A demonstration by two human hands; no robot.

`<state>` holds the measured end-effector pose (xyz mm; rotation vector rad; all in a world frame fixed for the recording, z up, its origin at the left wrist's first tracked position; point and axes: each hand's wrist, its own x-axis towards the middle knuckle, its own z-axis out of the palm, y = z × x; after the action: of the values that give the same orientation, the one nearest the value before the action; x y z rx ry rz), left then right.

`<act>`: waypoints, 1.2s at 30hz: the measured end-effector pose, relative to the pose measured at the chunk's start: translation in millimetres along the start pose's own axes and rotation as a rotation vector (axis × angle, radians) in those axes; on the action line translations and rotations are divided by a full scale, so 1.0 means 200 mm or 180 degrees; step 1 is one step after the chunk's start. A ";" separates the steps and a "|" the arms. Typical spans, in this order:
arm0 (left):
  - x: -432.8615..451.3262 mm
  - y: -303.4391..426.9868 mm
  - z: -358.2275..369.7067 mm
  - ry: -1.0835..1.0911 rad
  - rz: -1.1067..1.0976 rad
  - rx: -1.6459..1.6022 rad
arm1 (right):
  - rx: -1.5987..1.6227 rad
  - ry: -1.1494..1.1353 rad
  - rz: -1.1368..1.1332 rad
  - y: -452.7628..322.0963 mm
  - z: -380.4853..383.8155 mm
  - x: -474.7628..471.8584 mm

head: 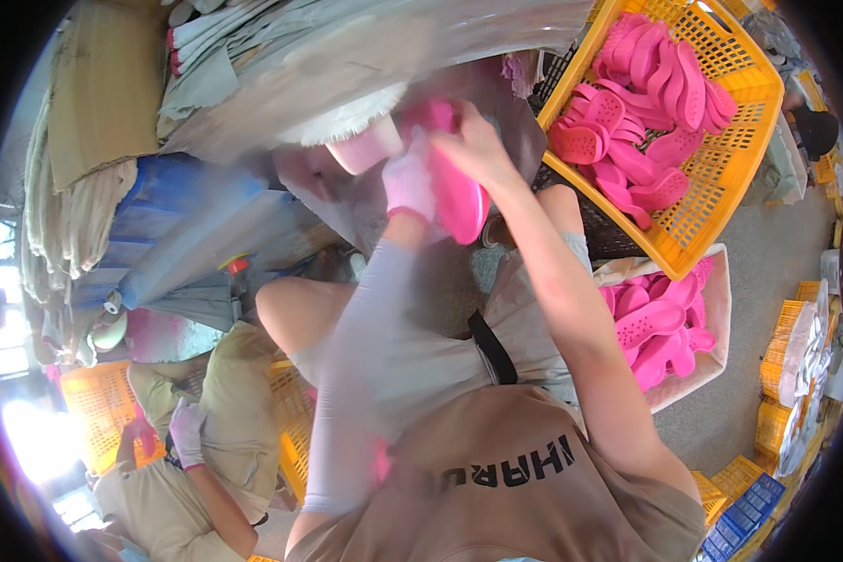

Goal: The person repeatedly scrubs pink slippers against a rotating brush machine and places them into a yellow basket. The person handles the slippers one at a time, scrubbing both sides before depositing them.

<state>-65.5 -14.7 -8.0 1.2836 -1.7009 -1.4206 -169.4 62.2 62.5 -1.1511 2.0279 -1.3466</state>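
Observation:
A bright pink shoe sole or clog part (460,200) is held between both hands near a white bristled wheel or brush (358,116). My left hand (411,175), in a white knit glove with a pink cuff, grips its near side; a grey sleeve covers that forearm. My right hand (474,144) is bare, its fingers bent around the upper part of the pink piece. Beside the gloved hand, under the bristles, is a pale pink block or hub (369,146). Blur hides the exact contact between piece and bristles.
A yellow plastic basket (709,239) of pink footwear parts stands at the upper right, above a lined container (720,337) holding more. At the lower left sits a co-worker (239,393) with a gloved hand, beside another yellow basket (98,414). Cardboard (102,91) hangs upper left.

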 end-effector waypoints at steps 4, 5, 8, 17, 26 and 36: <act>0.09 -0.02 0.20 0.0173 -0.0286 -0.1110 | 0.0146 0.0521 -0.0348 0.01 -0.07 -0.33; 0.14 -0.06 0.24 -0.0003 -0.0525 -0.1320 | 0.0161 0.0762 -0.0088 0.03 -0.06 -0.38; 0.29 -0.19 0.27 -0.0436 0.0254 0.0186 | 0.0072 0.1243 -0.0595 0.08 0.03 -0.38; 0.19 -0.29 -0.19 -0.0400 0.0660 0.2991 | 0.0020 0.0429 -0.0174 0.04 0.04 -0.04; 0.08 -0.19 0.01 -0.0734 -0.0670 -0.2276 | -0.0525 -0.0107 -0.0106 0.08 0.14 -0.12; -0.24 0.01 0.14 -0.0125 0.0156 -0.0409 | -0.2116 0.0735 -0.1457 0.16 -0.04 -0.78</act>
<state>-72.7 39.7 -7.1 1.1440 -1.6266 -1.5096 -101.2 201.0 24.3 -1.9137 2.5931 -1.0385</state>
